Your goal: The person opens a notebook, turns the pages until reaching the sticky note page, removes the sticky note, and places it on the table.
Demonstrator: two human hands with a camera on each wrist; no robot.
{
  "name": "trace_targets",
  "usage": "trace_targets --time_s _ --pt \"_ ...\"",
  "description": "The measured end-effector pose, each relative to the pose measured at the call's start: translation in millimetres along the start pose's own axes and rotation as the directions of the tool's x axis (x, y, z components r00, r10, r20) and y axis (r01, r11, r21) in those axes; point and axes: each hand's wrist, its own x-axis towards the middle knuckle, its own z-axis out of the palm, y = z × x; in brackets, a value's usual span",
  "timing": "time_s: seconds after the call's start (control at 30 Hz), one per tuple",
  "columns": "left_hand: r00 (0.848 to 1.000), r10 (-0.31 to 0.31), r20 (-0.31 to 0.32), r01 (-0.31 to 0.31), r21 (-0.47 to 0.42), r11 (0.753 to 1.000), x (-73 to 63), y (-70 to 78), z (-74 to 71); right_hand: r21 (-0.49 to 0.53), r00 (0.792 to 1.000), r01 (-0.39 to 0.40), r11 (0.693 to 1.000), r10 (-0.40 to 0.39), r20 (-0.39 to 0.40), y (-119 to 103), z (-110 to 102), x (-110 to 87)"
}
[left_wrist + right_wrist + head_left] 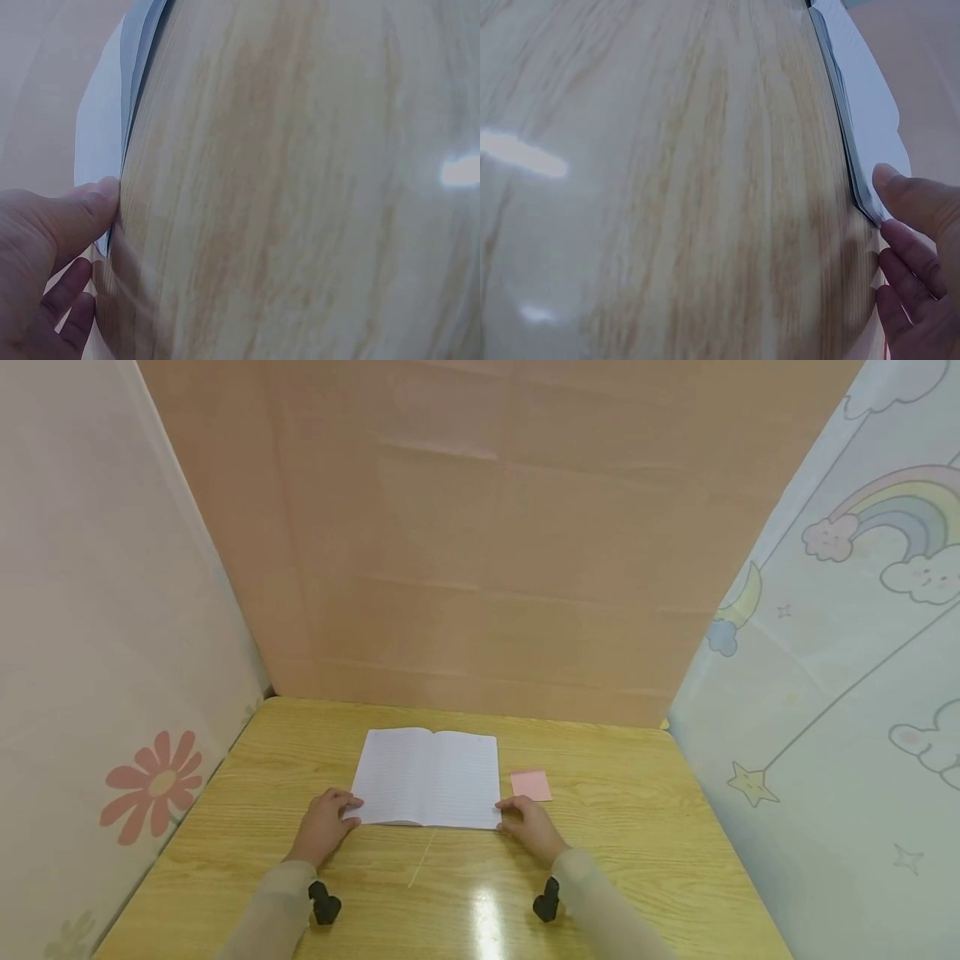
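Observation:
An open notebook (461,781) with white lined pages lies spread on the wooden table, its fold running away from the person. At its near left corner, my left hand (324,824) holds the edge between thumb and fingers. The left wrist view shows the left thumb (101,199) at the page edge, the index finger mostly hidden. On the opposite side, my right hand (534,828) has its thumb and fingers around the near right corner. In the right wrist view the right thumb (900,191) lies over the page, with the fingers curled below the corner.
A pink sticky note pad (531,785) lies just right of the notebook, beyond the right hand. The wooden table (630,827) meets a brown backdrop (480,568) at the back. Printed sheets (847,693) hang along both sides.

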Motion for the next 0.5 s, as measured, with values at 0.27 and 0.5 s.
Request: trace_targets --time_s 0.27,0.5 --pt "0.999 0.008 0.033 -0.009 0.018 1.0 2.4 0.4 -2.8 -0.009 1.0 -0.019 1.0 0.018 -0.012 -3 2 -1.6" --pt "0.995 -0.056 0.081 0.068 -0.15 0.986 13.6 -1.2 -14.7 -0.056 1.0 -0.012 0.998 0.011 -0.015 -4 3 -0.7"
